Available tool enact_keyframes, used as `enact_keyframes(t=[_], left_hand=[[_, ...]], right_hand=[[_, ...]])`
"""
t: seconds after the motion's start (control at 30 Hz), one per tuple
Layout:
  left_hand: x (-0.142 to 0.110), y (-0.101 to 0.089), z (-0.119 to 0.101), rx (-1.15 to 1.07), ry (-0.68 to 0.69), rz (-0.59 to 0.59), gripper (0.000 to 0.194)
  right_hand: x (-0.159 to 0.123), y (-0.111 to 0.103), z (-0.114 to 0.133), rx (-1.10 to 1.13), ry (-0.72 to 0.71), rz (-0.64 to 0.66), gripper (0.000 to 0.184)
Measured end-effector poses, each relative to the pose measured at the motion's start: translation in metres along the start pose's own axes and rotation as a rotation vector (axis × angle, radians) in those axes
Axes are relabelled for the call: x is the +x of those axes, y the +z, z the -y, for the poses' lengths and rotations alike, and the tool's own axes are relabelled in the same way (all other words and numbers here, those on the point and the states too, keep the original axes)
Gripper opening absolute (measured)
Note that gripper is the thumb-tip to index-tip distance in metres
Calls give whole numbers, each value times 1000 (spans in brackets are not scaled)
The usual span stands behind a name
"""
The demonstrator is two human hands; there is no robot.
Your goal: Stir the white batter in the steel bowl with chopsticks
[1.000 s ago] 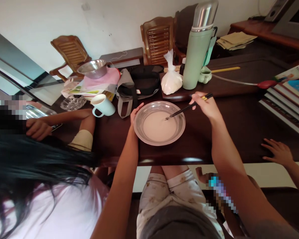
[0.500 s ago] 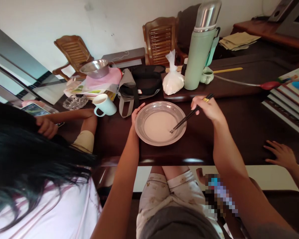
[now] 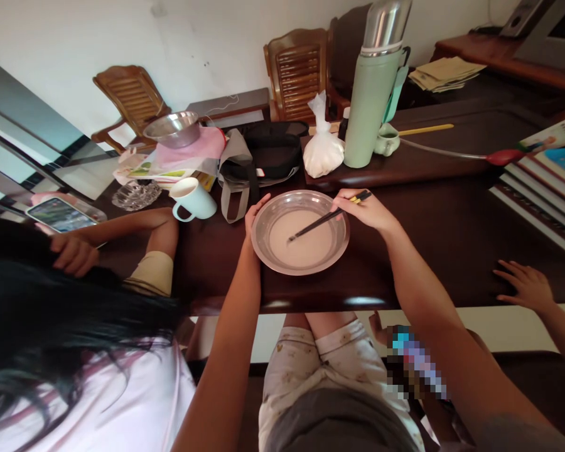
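Dark wooden bench [image 3: 442, 245], glossy, runs across the view. Person in pale top [image 3: 132, 389] sits at left, forearm on bench. Tall green thermos [image 3: 370, 110] upright, back of bench, steel cap on. Book stack [image 3: 537, 204] at right. Black-grey bag [image 3: 277, 160] behind the dish, to its left. Shallow metal dish [image 3: 341, 251] on the bench at the near edge, between the wearer's hands; cloudy pale liquid [image 3: 306, 245] inside. Steel bowl [image 3: 172, 133] back left, on top of a pink item [image 3: 191, 150]. Knotted clear bag of white stuff [image 3: 324, 157] just beside the thermos, left side. Pale blue mug [image 3: 198, 201] upright, left of the dish. Right hand [image 3: 365, 207] over the dish's right rim, fingers pinching dark chopsticks [image 3: 317, 224], slanted, tips in the liquid. Left hand [image 3: 253, 216] against the dish's outer left side, fingers along the rim; thumb hidden, can't tell if clenched. Another person's hand [image 3: 525, 285] lies spread on bench, far right. Small green cup [image 3: 387, 139] right of thermos.
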State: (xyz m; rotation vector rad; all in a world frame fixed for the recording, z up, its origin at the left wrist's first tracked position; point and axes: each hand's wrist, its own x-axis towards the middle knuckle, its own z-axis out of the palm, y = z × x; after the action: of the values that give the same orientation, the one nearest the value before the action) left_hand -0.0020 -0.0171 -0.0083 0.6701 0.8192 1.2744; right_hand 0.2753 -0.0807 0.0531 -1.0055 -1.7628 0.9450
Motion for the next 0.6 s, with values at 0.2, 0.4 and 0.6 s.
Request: enact_keyframes(t=[0.2,0.4,0.6], left_hand=[[-1,2,2,15,-9,-8,36],[-2,2,0,19,0,-18,33],[-2,4,2,12,-6,-18,33]], right_hand=[[-3,-9,-6,30,-8,-208,41],[1,9,1,1,-13,-4,31],[-3,-11,-8,27,-14,-259,40]])
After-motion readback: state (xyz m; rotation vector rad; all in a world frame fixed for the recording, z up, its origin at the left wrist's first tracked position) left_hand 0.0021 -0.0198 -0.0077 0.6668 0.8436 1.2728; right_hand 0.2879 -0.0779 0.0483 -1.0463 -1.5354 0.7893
